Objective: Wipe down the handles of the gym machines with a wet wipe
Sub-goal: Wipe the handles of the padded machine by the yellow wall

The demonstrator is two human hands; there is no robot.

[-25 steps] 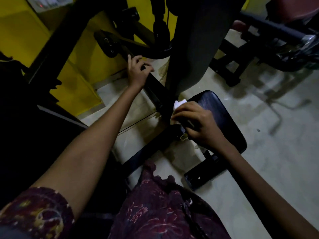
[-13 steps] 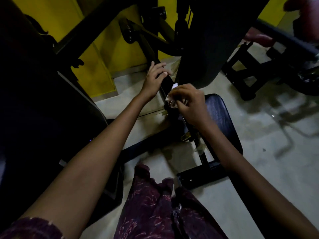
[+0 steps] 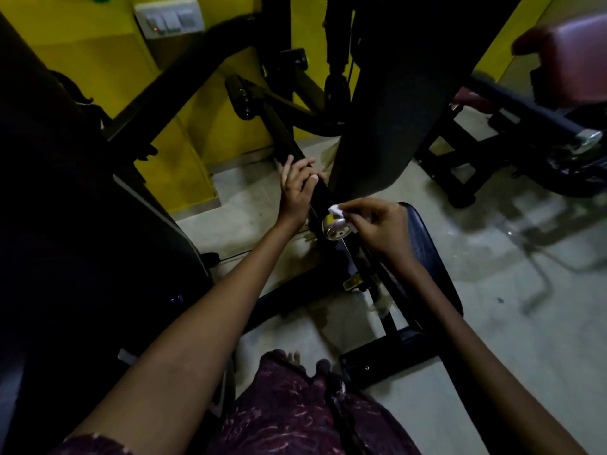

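A black padded handle bar (image 3: 320, 197) of the gym machine slants toward me and ends in a shiny metal end cap (image 3: 336, 228). My left hand (image 3: 297, 188) grips the bar just above that end, fingers curled over it. My right hand (image 3: 377, 224) pinches a small white wet wipe (image 3: 335, 210) and holds it against the top of the metal cap. Most of the wipe is hidden under my fingers.
A black seat pad (image 3: 427, 257) lies under my right forearm. The machine's tall dark back pad (image 3: 394, 110) rises behind the handle. A second handle grip (image 3: 241, 98) sits further back by the yellow wall (image 3: 98, 60). Another machine with a maroon pad (image 3: 571, 57) stands at right.
My right hand slid down the bar with the wipe to its metal end cap, which now shows. My left hand keeps its grip on the bar. The camera tilted upward.
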